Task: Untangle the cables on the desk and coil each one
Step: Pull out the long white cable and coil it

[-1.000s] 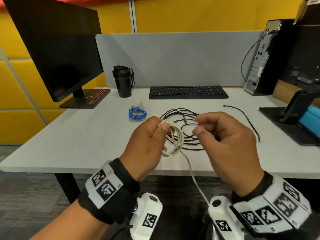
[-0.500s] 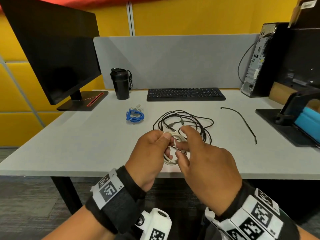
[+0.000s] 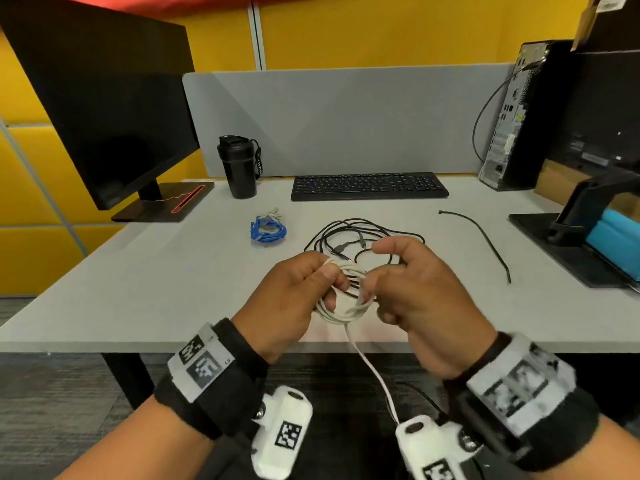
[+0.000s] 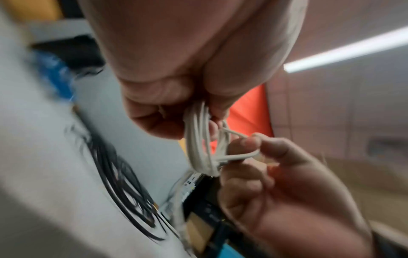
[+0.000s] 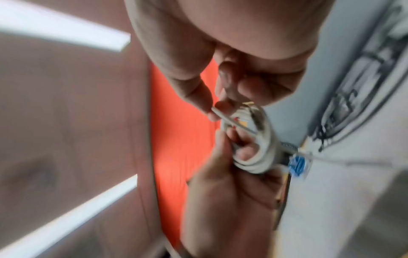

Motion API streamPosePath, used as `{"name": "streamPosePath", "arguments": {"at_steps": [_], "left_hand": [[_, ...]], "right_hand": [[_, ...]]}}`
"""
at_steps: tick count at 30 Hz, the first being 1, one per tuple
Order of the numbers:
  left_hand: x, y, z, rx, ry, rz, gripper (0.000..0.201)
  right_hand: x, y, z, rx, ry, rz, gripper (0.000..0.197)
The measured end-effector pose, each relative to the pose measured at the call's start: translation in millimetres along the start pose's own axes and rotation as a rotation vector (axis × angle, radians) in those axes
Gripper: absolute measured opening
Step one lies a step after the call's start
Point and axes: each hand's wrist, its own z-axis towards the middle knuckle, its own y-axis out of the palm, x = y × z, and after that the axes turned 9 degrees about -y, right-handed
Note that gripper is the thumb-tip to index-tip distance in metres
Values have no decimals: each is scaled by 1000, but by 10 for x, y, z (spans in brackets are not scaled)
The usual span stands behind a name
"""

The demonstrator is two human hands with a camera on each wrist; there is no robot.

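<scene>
From the head cam: grey desk (image 3: 104, 271) with a black monitor (image 3: 104, 109) on the left, a black bottle (image 3: 239, 168) and keyboard (image 3: 369, 186) at the back, a small blue cable bundle (image 3: 268, 230), a loose tangle of black cables (image 3: 360, 233) right behind the hands, and one stray black cable (image 3: 485, 240) off to the right. Both hands are up over the near edge with the white cable (image 3: 341, 306) coiled between them, its tail hanging down past the desk edge. Left hand (image 3: 294, 303) has thumb and fingers curled round the coil; right hand (image 3: 426, 299) pinches a strand. Left wrist cam, blurry: left hand (image 4: 176, 69) grips the white loops (image 4: 198, 139), right hand's fingertips (image 4: 249, 143) hook one strand. Right wrist cam, also blurry: right hand (image 5: 232, 73) pinches a strand against the coil (image 5: 260, 153).
</scene>
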Motion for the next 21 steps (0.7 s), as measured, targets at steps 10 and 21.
{"name": "streamPosePath", "arguments": {"at_steps": [10,21], "left_hand": [[246,24,-156,79,277,663,20],[327,-67,-176,166,333,550,34]], "right_hand": [[-262,-182,58,-212,-140,-744,25],[-334,-176,41,-251,121,190,22]]}}
